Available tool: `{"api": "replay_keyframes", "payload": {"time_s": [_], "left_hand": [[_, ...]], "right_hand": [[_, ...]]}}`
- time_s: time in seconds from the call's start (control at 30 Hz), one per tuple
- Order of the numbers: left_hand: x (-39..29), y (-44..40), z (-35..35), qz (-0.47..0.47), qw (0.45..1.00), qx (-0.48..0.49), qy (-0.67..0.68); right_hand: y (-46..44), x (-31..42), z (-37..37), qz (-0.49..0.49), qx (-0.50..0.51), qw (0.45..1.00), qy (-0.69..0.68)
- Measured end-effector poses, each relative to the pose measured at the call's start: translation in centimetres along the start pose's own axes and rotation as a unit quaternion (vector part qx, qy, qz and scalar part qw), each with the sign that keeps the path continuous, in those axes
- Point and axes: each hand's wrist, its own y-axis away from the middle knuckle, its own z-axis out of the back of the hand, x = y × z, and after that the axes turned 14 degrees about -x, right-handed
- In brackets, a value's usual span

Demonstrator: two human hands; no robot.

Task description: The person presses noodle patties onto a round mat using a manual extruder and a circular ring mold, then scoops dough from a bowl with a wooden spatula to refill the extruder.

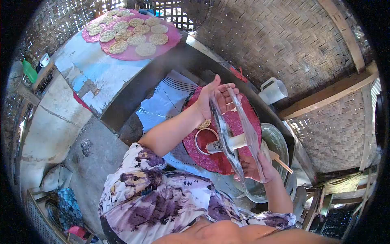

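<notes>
Between my hands is a hand press with two long bars; the dark bar (pixel 221 129) and the pale, shiny bar (pixel 246 122) run side by side. A white cylinder (pixel 237 141) sits between them, with a greyish tube (pixel 213 147) past the dark bar. My left hand (pixel 215 96) holds the upper ends, thumb sticking up. Around the lower ends, my right hand (pixel 260 166) is closed. Beneath lies a round pink tray (pixel 250 112). On it are a white-rimmed ring (pixel 196 142) and a lacy, pale round cracker (pixel 204 124), partly hidden.
A basin (pixel 280 136) with a wooden stick (pixel 281 162) stands right of the tray. Upper left, a pink sheet (pixel 172 42) bears several lacy rounds (pixel 146 49). A white jug (pixel 274 92) is near the woven wall (pixel 280 36). Blue-white cloth (pixel 166 95) lies under the tray.
</notes>
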Motion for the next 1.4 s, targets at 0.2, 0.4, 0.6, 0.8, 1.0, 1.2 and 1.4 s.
{"api": "replay_keyframes", "payload": {"time_s": [0.2,0.4,0.6,0.8,1.0,1.2,1.4], "left_hand": [[0.7,1.0,0.8,-0.071,0.996,-0.055,0.008],[-1.7,2.2,0.7,-0.075,0.997,-0.002,-0.012],[-3.9,1.9,-0.4,-0.103,0.993,-0.032,-0.049],[-3.2,0.2,0.2,-0.091,0.995,-0.022,-0.030],[-0.9,-0.2,1.0,-0.074,0.996,-0.056,-0.009],[0.4,2.0,1.4,-0.075,0.991,-0.110,0.001],[-1.7,3.1,-0.1,-0.119,0.980,-0.152,-0.056]], "right_hand": [[-0.1,0.8,-0.9,0.003,-0.056,0.996,0.070],[-1.8,0.1,-0.9,-0.002,-0.032,0.997,0.070],[-3.5,1.1,-2.1,0.051,-0.098,0.986,0.125],[-3.1,1.8,-2.4,0.109,-0.189,0.963,0.161],[-1.0,1.7,-2.6,0.107,-0.223,0.951,0.184],[0.1,0.6,-3.6,0.084,-0.213,0.959,0.169],[-1.6,-0.2,-4.5,0.111,-0.196,0.962,0.152]]}}
